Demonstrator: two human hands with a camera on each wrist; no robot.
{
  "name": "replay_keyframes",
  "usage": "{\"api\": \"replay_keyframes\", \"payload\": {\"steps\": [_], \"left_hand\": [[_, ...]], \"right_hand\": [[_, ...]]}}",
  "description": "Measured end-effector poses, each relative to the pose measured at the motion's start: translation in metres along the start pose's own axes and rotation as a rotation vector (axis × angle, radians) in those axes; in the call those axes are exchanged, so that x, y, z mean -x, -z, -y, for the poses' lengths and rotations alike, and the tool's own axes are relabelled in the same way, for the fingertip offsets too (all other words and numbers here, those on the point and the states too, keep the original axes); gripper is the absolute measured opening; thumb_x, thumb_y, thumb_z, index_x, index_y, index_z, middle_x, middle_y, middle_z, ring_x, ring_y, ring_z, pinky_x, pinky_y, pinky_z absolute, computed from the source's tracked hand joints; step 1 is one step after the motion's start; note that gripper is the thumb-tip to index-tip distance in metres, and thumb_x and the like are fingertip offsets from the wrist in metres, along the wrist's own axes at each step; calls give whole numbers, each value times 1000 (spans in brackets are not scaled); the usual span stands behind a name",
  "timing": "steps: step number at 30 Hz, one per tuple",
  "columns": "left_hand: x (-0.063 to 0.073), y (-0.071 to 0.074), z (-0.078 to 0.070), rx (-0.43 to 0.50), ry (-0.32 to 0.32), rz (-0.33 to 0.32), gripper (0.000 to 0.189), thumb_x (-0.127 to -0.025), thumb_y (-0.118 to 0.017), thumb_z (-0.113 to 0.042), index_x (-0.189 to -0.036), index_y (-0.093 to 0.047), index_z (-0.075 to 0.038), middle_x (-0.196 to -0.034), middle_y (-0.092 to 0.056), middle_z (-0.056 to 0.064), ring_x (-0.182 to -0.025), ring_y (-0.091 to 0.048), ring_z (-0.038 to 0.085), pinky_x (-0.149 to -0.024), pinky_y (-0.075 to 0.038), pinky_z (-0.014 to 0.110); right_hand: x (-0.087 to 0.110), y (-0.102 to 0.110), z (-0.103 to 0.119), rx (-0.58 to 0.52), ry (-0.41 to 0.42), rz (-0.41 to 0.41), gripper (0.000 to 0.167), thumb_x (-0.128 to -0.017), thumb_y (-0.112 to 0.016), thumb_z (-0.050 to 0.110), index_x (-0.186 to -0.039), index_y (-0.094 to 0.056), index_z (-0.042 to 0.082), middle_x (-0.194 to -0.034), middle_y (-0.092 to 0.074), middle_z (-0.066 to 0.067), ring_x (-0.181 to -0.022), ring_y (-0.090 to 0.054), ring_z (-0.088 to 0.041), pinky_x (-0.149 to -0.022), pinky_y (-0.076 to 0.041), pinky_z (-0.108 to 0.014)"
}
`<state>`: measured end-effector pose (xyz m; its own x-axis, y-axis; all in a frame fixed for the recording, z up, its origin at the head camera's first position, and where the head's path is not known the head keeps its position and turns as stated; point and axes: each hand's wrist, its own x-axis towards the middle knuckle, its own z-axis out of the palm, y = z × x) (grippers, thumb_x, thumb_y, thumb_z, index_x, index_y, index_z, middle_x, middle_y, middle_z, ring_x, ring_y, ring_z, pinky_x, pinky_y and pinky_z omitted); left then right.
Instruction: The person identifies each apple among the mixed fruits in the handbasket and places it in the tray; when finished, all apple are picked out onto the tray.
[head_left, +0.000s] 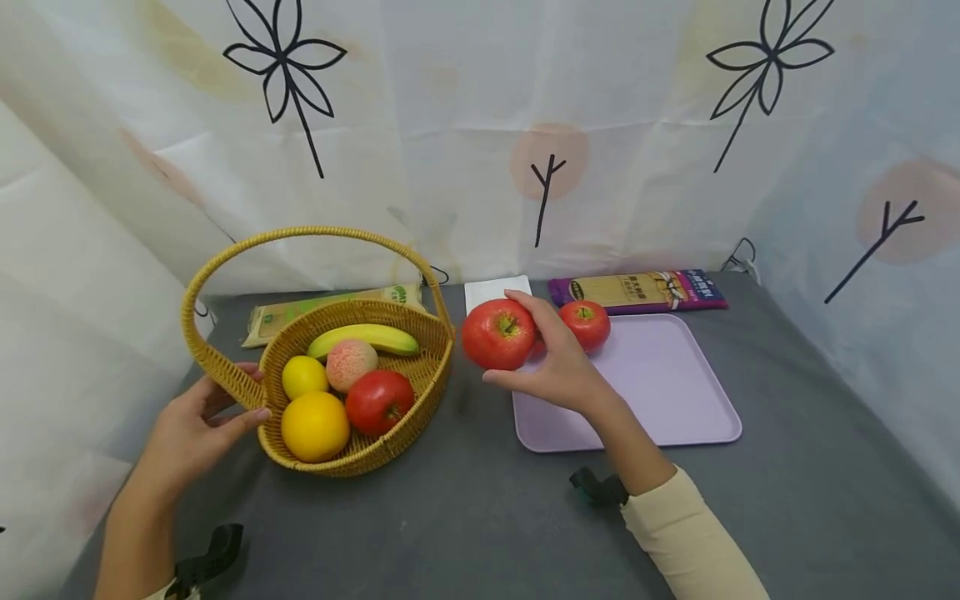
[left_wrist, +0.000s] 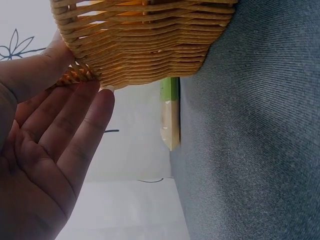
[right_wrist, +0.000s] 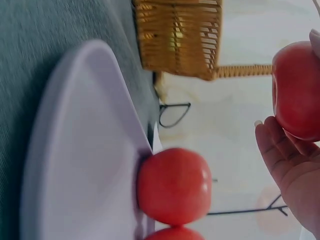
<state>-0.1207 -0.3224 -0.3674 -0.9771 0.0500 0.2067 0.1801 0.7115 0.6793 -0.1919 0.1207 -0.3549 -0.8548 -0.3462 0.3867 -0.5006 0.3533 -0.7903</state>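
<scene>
My left hand [head_left: 191, 429] pinches the left rim of a yellow wicker basket [head_left: 408, 442], by the foot of its tall handle; the left wrist view shows thumb and fingertips at the weave [left_wrist: 145, 55]. Inside the basket lie a banana [head_left: 367, 338], a peach [head_left: 351, 365], a lemon [head_left: 303, 377], an orange [head_left: 315, 427] and a red apple [head_left: 380, 402]. My right hand [head_left: 562, 362] holds another red apple [head_left: 497, 335] between thumb and fingers, raised above the left edge of a lilac tray [head_left: 652, 392]. A red apple [head_left: 585, 325] sits at the tray's back left, beside another, mostly hidden one.
Behind the basket lies a green and yellow packet [head_left: 277, 321]. A purple noodle packet [head_left: 637, 290] lies behind the tray, with a white sheet [head_left: 495, 292] to its left. A patterned curtain [head_left: 450, 150] encloses the grey tabletop [head_left: 450, 533] at the back and sides.
</scene>
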Motion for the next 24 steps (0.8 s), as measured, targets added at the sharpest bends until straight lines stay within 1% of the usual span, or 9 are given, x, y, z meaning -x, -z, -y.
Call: {"api": "replay_keyframes", "payload": {"steps": [4, 7, 9, 13, 17, 21, 24], "left_hand": [[-1, 0, -1, 0, -5, -1, 55, -91, -77, -17, -139, -53, -5, -129, -59, 19, -102, -48, -19, -76, -50, 7], [-1, 0, -2, 5, 0, -1, 56, -91, -77, -17, -139, -52, -4, -129, -59, 18, -102, -49, -19, -77, -50, 6], [0, 0, -2, 4, 2, -2, 56, -91, -77, -18, -139, -52, -4, -129, -59, 19, -101, -49, -19, -76, -50, 7], [0, 1, -2, -4, 2, 0, 56, -91, -77, -19, -139, -53, -4, -129, -59, 21, -100, -49, -20, -75, -50, 7], [0, 1, -3, -3, 4, -2, 56, -91, -77, -19, -139, -52, -3, -128, -60, 22, -100, -49, -20, -75, -50, 6], [0, 0, -3, -2, 12, -9, 56, -91, -77, -18, -139, -52, -2, -127, -60, 21, -101, -48, -18, -76, -48, 5], [1, -1, -3, -3, 19, -8, 56, -91, -77, -18, -139, -52, -3, -127, -60, 21, -101, -47, -18, -76, -48, 5]], "right_hand": [[-1, 12, -4, 6, -33, -28, 95, -73, -92, 26, -152, -39, 26, -145, -46, 1, -130, -44, -20, -94, -53, -52], [-3, 20, -7, -4, -58, -46, 95, -73, -92, 25, -151, -39, 26, -145, -45, 1, -130, -43, -21, -91, -55, -53], [-4, 25, -9, 2, -67, -65, 93, -73, -91, 24, -150, -39, 24, -144, -45, 0, -129, -43, -21, -90, -56, -52], [-5, 36, -13, 19, -101, -118, 92, -74, -91, 23, -150, -39, 19, -143, -46, -3, -129, -44, -24, -92, -54, -53], [-6, 45, -20, 19, -173, -179, 93, -77, -89, 24, -152, -36, 18, -144, -44, -6, -131, -42, -27, -95, -52, -55], [-7, 53, -27, 51, -258, -246, 93, -80, -87, 29, -154, -32, 17, -148, -42, -9, -134, -39, -29, -99, -49, -57], [-6, 59, -30, 52, -324, -284, 95, -81, -85, 33, -156, -29, 18, -150, -39, -10, -136, -37, -31, -100, -47, -58]]}}
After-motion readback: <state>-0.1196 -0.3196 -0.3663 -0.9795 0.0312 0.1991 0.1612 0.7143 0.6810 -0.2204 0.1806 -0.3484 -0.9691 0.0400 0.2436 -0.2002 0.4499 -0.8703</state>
